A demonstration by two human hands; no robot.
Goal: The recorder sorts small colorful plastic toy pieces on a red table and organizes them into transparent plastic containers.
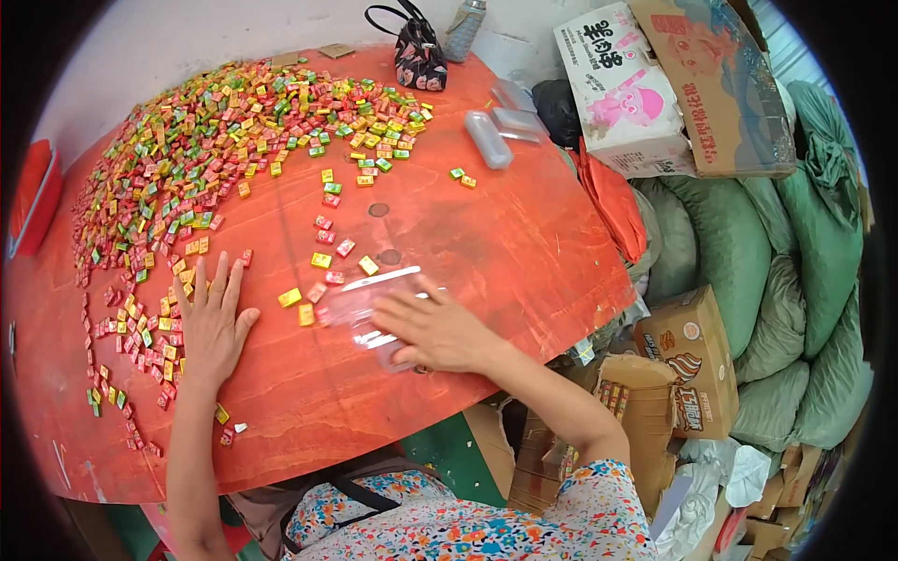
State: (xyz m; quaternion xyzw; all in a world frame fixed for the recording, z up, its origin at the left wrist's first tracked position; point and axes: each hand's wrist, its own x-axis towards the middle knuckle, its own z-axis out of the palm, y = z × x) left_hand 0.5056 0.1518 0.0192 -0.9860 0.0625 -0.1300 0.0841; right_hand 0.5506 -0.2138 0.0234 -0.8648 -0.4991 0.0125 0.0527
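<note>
My left hand [213, 323] rests palm down on the red tabletop with its fingers spread. Its fingertips touch the edge of a scatter of small wrapped blocks [154, 327], red, yellow and green. Right of it, my right hand [432, 327] spans a clear plastic box [351, 304], thumb toward the near side and fingers over the far part. Motion blurs that hand and the box slightly. Just beyond the box lie several loose blocks, among them a yellow one [290, 297] and a pink one [345, 248].
A large pile of the same blocks [234, 112] covers the far left. Clear plastic boxes [488, 140], a floral handbag [418, 58] and a bottle [465, 30] stand at the back. A red basket [37, 201] sits left. Cartons [692, 360] and green sacks [716, 248] crowd the right.
</note>
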